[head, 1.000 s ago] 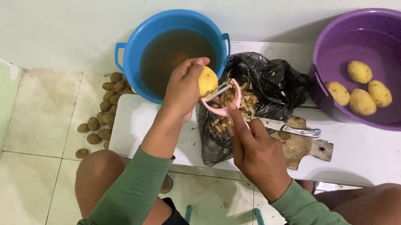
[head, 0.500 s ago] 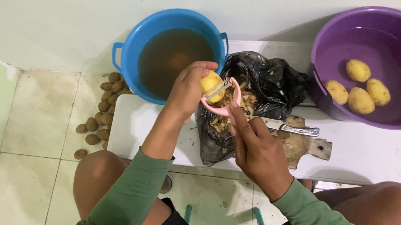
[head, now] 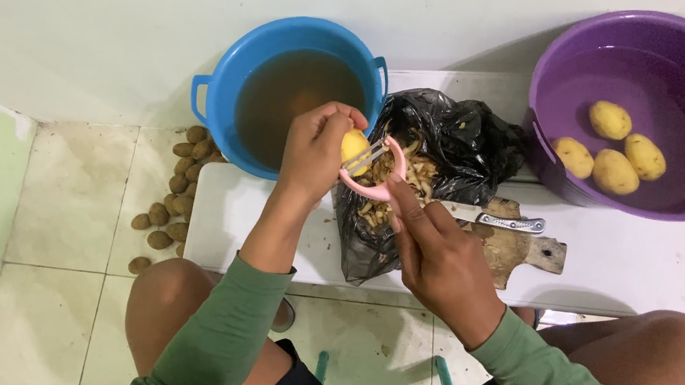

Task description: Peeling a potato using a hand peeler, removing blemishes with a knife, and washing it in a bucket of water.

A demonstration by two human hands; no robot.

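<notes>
Left hand [head: 317,151] clenched around small peeled potato [head: 354,147] above black peel bag [head: 441,156]; right hand [head: 438,255] gripping pink peeler [head: 374,175], blade against potato. Risks: wet potato slipping into blue tub [head: 294,92], blade nicking left fingertips

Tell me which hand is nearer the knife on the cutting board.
Right. The right hand, gripping the pink peeler, sits just left of the knife, close to its blade end. The left hand, holding the potato, is farther left, beside the blue tub.
</notes>
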